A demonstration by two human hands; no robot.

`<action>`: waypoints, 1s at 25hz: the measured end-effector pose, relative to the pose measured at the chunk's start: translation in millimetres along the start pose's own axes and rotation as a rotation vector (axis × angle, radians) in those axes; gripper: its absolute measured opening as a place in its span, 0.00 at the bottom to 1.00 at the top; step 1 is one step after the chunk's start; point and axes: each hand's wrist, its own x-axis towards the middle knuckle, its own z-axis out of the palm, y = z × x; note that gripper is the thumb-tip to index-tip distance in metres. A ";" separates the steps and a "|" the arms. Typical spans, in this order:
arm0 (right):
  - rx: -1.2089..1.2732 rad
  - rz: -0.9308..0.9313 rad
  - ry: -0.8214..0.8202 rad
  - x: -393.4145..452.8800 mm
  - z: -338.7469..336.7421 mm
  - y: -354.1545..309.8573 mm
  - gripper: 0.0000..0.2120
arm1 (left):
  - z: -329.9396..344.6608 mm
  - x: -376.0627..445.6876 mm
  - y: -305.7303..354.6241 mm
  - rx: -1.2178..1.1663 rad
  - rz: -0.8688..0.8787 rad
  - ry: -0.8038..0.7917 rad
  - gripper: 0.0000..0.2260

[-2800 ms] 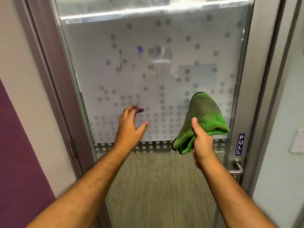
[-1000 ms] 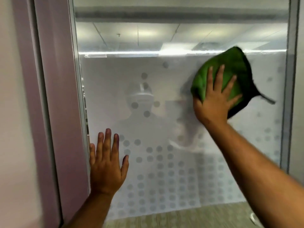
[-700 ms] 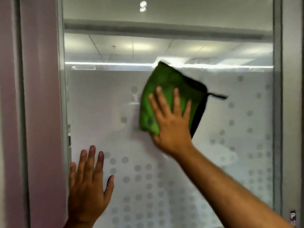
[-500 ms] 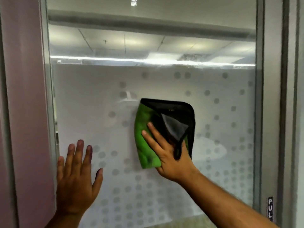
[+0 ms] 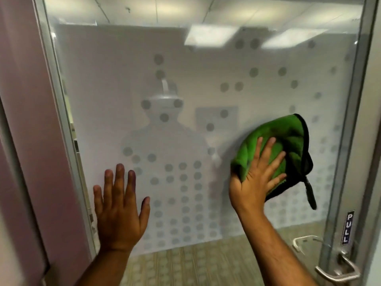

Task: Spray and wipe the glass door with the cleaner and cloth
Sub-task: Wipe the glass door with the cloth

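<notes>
Seen from the head camera: one frosted glass door (image 5: pixel 206 83) patterned with grey dots, set in a silver metal frame (image 5: pixel 348 141), with two bare hands and one cloth against the pane

Left hand (image 5: pixel 120 211) flat on the glass near the door's lower left edge, just beside the hinge-side frame, fingers spread and pointing up, holding nothing

Right hand (image 5: pixel 255 180) opened wide, palm and splayed fingers pressing one crumpled green microfibre cloth with black edging (image 5: pixel 288 145) against the pane toward the door's right edge, thumb tucked round the cloth's lower left fold

Cloth bunched rather than flat, long axis running on a diagonal from lower left, under the palm, up to the upper right corner by the frame; one black loop tag (image 5: pixel 310 195) hanging straight down from the lower right corner of the cloth, clear of the hand

One blue vertical "PULL" sign (image 5: pixel 348 228) on the frame's right stile, below the cloth; one silver lever handle (image 5: pixel 338 273) at the door's bottom right corner, well apart from both hands

Dim reflection of a person filling the middle of the pane, between the two hands

Clear strip along the door's bottom edge showing carpet beyond; mauve wall panel (image 5: pixel 26 120) to the left of the frame
</notes>
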 end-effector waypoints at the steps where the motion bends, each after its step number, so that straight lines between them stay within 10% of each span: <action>1: 0.027 -0.016 0.005 -0.3 3.5 -11.7 0.46 | 1.4 -0.9 -0.9 0.007 0.005 0.005 0.34; 7: -0.147 -0.430 -0.108 -63.7 26.9 4.8 0.46 | 1.1 0.3 -3.5 0.006 0.026 0.039 0.35; 13: -0.208 -0.406 -0.376 -238.0 44.2 80.6 0.47 | -4.3 -6.8 6.9 -0.021 -0.022 -0.003 0.36; 18: -0.158 0.438 -0.476 -344.6 44.0 103.0 0.48 | -10.7 -45.8 6.4 0.008 0.050 -0.159 0.38; 22: 0.377 1.504 -0.229 -305.6 68.4 41.7 0.42 | -10.1 -51.6 4.6 0.083 0.084 -0.209 0.37; 25: 0.549 1.666 -0.234 -272.3 73.8 -23.8 0.45 | -12.0 -48.8 3.5 0.081 0.090 -0.229 0.37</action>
